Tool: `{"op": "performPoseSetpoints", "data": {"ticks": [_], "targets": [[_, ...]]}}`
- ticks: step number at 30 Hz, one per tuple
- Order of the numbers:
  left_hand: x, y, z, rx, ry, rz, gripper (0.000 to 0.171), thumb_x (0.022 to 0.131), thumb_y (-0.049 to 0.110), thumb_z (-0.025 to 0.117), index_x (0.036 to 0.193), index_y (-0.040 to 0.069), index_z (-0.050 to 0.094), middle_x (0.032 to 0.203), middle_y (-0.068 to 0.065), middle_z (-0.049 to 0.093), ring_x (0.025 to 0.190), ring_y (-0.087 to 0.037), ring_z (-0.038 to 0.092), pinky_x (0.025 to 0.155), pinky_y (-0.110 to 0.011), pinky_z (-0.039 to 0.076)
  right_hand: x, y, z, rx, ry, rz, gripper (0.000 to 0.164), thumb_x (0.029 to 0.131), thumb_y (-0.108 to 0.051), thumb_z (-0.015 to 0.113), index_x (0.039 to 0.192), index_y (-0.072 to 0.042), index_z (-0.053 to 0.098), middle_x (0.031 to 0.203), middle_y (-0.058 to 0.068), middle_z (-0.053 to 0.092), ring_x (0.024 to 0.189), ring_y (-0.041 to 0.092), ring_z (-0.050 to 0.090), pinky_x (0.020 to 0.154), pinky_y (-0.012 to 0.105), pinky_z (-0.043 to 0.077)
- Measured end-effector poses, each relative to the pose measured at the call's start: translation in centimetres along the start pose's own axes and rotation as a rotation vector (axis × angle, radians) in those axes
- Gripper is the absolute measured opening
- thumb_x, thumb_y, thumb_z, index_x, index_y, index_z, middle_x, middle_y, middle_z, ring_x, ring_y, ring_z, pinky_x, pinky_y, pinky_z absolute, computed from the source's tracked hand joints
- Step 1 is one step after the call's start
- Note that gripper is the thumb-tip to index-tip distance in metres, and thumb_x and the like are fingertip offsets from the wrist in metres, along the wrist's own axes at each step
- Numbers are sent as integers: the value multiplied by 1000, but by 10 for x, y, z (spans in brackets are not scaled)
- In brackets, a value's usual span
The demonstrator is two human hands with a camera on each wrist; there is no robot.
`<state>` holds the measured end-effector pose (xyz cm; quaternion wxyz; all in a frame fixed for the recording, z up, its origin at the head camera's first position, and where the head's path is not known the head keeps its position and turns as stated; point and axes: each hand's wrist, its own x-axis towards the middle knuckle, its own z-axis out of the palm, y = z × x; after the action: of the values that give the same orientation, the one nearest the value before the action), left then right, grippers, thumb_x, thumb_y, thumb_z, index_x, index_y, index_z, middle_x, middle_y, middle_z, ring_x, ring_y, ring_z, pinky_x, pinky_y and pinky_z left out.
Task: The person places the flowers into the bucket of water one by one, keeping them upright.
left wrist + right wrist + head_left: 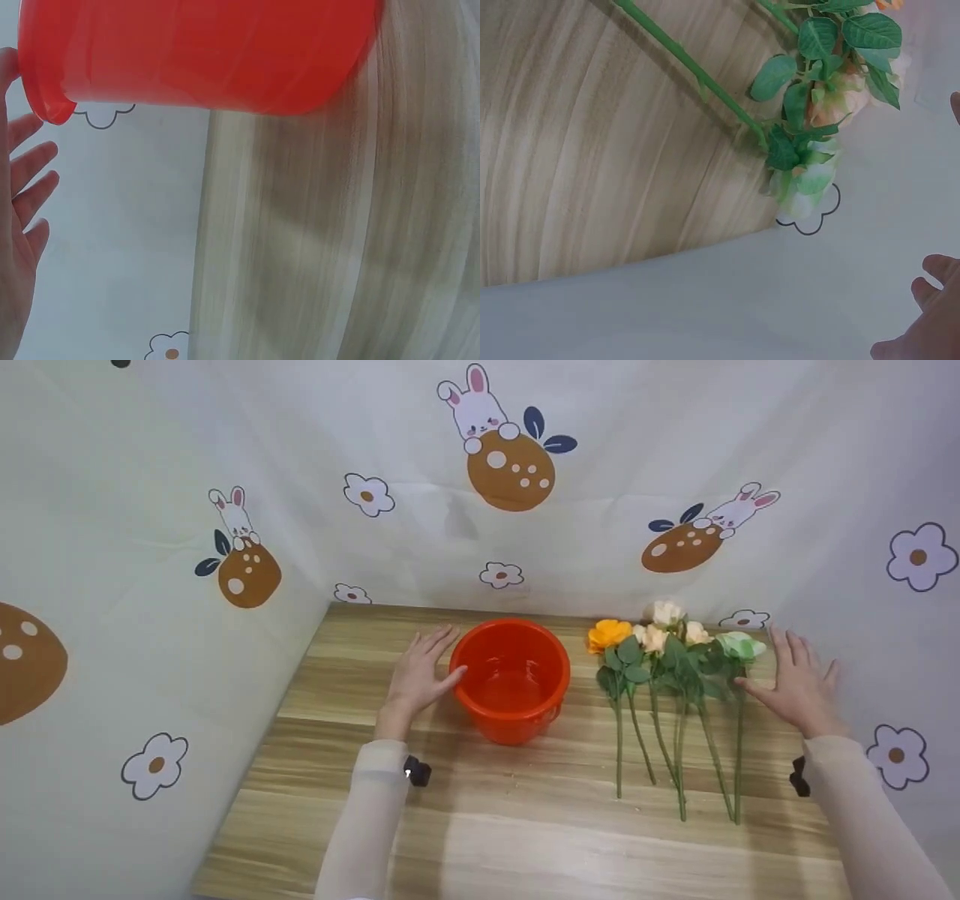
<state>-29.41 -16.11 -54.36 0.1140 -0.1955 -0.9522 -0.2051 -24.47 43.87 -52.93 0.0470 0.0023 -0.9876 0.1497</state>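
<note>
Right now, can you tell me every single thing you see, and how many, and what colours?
Bucket: one, red, upright near the left hand
Orange flower: one, orange, left end of the bunch
Peach-cream flowers: at least three, mid-bunch
Green-white flower: one, right end
Stems and leaves: several, green, lying on the table
Table: one, wood-brown, underneath
Cloth: pale, behind and at the sides
Printed rabbits: three, white, on the cloth
Printed flowers: several, pale with brown middles, same cloth
Sleeves: two, cream, on the arms
Left hand: one, beside the bucket
Right hand: one, right of the flowers
</note>
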Motion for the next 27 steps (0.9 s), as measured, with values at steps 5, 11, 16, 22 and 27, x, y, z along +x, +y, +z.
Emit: {"op": "performPoseSetpoints", "data": {"ticks": [5,11,16,22,27], "targets": [[-4,-1,3,-63,15,13,62,94,44,61,149,18,48,154,-4,48,144,-26,44,126,-49,21,-3,2,5,14,7,7,110,87,-65,61,161,-18,-5,160,34,12,145,57,13,105,86,-3],[-8,-4,5,-115,20,14,59,95,42,60,148,19,50,153,-3,50,142,-26,46,126,-49,22,-7,4,12,24,19,15,110,87,-64,62,161,-17,-3,160,34,14,144,58,16,105,86,-1],[-9,-5,8,-136,23,23,57,95,38,62,148,20,50,153,-2,50,142,-28,46,126,-50,22,-10,7,19,61,1,29,109,88,-63,61,161,-13,-2,160,35,11,141,61,16,106,85,-1],[-11,-5,9,-140,5,1,57,97,42,59,149,21,48,154,-1,49,143,-28,45,126,-49,20,-16,12,29,105,-22,46,108,90,-60,62,161,-12,-4,160,36,9,139,64,16,105,85,2],[-11,-5,10,-154,3,-4,57,97,43,58,149,21,48,155,-1,47,144,-27,43,127,-47,19,-19,12,36,149,-37,53,109,90,-56,65,161,-14,-7,158,39,11,139,64,17,106,84,4]]}}
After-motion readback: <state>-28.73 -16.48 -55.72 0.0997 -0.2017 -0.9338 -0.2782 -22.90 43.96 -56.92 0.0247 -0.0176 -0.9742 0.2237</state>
